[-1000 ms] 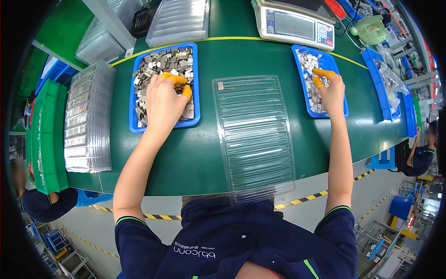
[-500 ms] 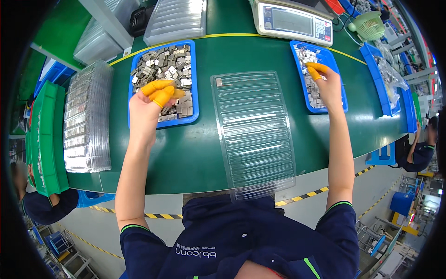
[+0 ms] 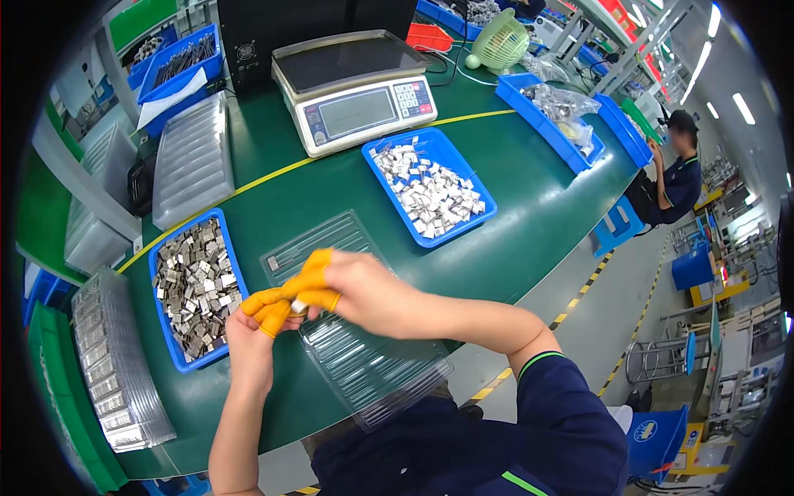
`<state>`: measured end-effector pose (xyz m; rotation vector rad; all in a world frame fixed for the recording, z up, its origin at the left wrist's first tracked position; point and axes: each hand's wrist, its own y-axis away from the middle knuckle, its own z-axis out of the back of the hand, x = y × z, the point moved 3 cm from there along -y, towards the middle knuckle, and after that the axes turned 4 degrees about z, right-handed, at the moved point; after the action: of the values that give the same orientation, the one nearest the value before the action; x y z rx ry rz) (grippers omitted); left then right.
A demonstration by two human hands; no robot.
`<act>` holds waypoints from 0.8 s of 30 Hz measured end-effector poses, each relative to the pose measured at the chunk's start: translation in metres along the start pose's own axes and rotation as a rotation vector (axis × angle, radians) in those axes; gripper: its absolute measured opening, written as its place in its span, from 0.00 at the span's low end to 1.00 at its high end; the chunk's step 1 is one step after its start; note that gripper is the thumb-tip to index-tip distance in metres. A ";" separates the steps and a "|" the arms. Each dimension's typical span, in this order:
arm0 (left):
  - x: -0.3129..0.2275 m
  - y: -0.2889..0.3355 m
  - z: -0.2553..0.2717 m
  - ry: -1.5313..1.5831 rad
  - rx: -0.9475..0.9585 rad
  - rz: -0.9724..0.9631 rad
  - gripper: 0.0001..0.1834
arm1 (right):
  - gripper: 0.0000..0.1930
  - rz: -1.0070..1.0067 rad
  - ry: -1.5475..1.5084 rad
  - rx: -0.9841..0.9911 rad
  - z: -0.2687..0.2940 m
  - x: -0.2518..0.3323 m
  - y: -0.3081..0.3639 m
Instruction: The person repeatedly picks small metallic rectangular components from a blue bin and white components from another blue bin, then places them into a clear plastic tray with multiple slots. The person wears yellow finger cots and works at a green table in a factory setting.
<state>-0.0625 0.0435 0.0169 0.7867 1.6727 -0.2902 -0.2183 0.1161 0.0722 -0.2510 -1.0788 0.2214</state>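
yellow rubber covers point(image 3: 313, 277) sheathe fingertips on both hands, which now meet near the middle of the scene; half a second ago they were well apart, each over its own bin. the bare left hand point(image 3: 251, 343) is pinched narrow, and the bare right hand point(image 3: 368, 293) reaches across to it, pinched narrow too. between their fingertips shows a small white-and-silver piece point(image 3: 298, 307), mostly hidden, above the left edge of a clear ribbed plastic tray point(image 3: 364, 360); both hands grip at it.

left of the tray, the shallow blue plastic bin point(image 3: 205, 359) of small grey metal blocks point(image 3: 194, 285) is free of the hand that covered part of it before. on the far right, the second blue plastic bin point(image 3: 461, 228), holding small white pieces point(image 3: 438, 202), is likewise uncovered.

the view has swung, so the white boxy scale with a dark flat top point(image 3: 356, 113) shows much more fully, on the far side, and the tray slants instead of standing nearly straight. its far left corner carries the same small silver piece point(image 3: 274, 263) as before. a stack of clear filled plastic trays point(image 3: 116, 364) still stands at the left, and the dark green tabletop point(image 3: 306, 188) lies beneath everything.
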 end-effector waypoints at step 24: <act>0.004 0.001 0.008 0.085 -0.074 -0.066 0.15 | 0.13 -0.340 -0.467 -0.276 -0.011 -0.029 -0.006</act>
<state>-0.0557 0.0407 0.0109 0.6978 1.7820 -0.2416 -0.2213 0.1010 0.0447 -0.2642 -1.5972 -0.1868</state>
